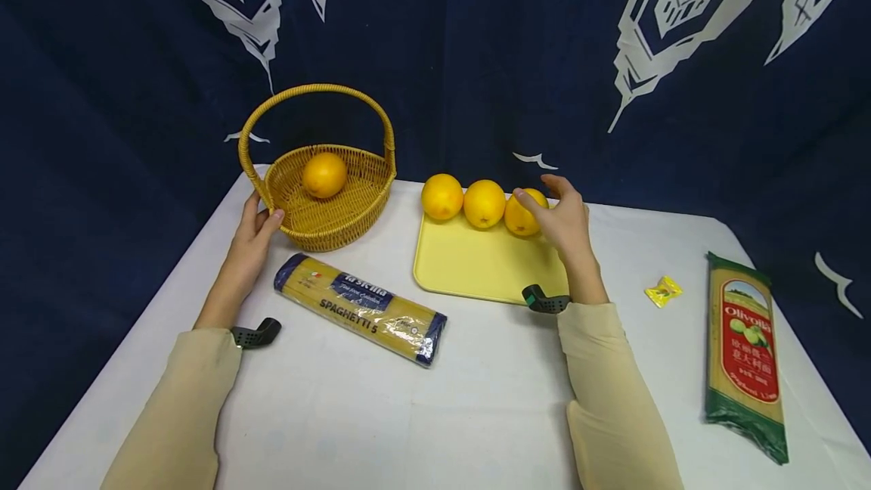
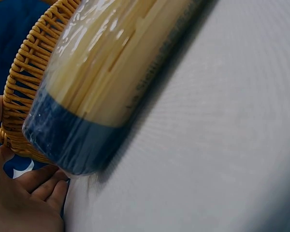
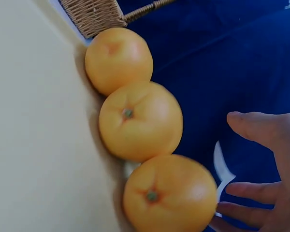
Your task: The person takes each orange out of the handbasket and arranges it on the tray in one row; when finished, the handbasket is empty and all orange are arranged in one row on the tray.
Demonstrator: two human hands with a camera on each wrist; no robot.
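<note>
My left hand (image 1: 253,244) holds the left side of the wicker basket (image 1: 370,221), its thumb at the rim near the handle's base. One orange (image 1: 324,175) lies inside this basket. In the left wrist view, the hand's fingers (image 2: 46,186) reach below the basket's woven side. Three oranges sit in a row along the back of a yellow tray (image 1: 486,271): a left one (image 1: 442,197), a middle one (image 1: 484,204) and a right one (image 1: 522,218). My right hand (image 1: 566,225), fingers spread, hovers beside the right orange; a gap shows between them in the right wrist view.
A spaghetti pack (image 1: 361,308) lies slantwise in front of the basket. To the right are a small yellow wrapped candy (image 1: 663,291) and a green-ended pasta pack (image 1: 746,354). A dark blue patterned cloth (image 1: 476,59) hangs behind the white table (image 1: 408,429).
</note>
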